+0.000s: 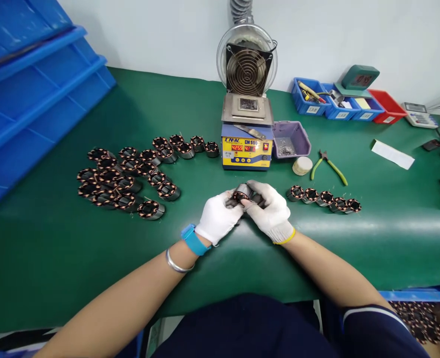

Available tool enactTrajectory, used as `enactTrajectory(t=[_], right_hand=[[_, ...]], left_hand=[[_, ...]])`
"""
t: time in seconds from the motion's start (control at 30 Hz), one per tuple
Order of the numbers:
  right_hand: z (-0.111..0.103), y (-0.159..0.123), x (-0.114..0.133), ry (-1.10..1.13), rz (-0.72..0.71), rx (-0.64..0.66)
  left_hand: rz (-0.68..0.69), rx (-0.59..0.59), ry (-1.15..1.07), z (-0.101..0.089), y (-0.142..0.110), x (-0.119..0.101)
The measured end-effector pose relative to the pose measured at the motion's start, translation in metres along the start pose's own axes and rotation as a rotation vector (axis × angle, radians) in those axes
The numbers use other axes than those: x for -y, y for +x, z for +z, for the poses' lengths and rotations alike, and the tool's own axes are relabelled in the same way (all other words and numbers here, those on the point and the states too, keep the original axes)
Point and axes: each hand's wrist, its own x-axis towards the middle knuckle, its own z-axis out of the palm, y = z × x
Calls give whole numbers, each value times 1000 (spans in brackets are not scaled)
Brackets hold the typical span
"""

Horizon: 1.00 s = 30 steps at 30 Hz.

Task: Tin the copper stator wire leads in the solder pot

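Between my two gloved hands is a motor stator (pixel 243 191), a dark metal ring with copper windings. My left hand (pixel 220 216) grips it from the left, in a white glove. From the right, my right hand (pixel 270 206) has its fingers round the same stator. Just beyond the hands stands a blue and yellow solder pot (pixel 246 146) with a red lit display. A short row of stators (pixel 325 199) lies to the right of my right hand. Farther left, a larger group of stators (pixel 110 179) stands on the green table.
A purple bin (pixel 291 140), a round pale block (pixel 302 165) and green-handled cutters (pixel 328 166) lie right of the pot. Behind the pot is a fan (pixel 247 69). Blue trays (pixel 37 94) rise at the left. Small blue boxes (pixel 341 107) and a red box (pixel 388 106) line the back.
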Motion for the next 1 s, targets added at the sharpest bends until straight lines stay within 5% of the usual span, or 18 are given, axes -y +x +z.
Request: enactTrajectory(t=[0.27,0.43,0.53,0.63,0.83,1.0], right_hand=[[1,-1,-3,205,194,34],[3,1,-4,302,256,-2],[4,4,-5,392,287,-38],[4,3,-5,408,273,-51],[2,0,2,272,241,5],[3,2,-1,375,263,-40]], left_hand=[[-128,278,-61,-20,-2,-21],[-121,463,-174,-55,-5,-37],[-24,261,-278,-64,-1,-40],[70,30,-154,-50,2,-34],[120,-3,205,-24,-9,-36],[107,24,-70,-44,-13,-42]])
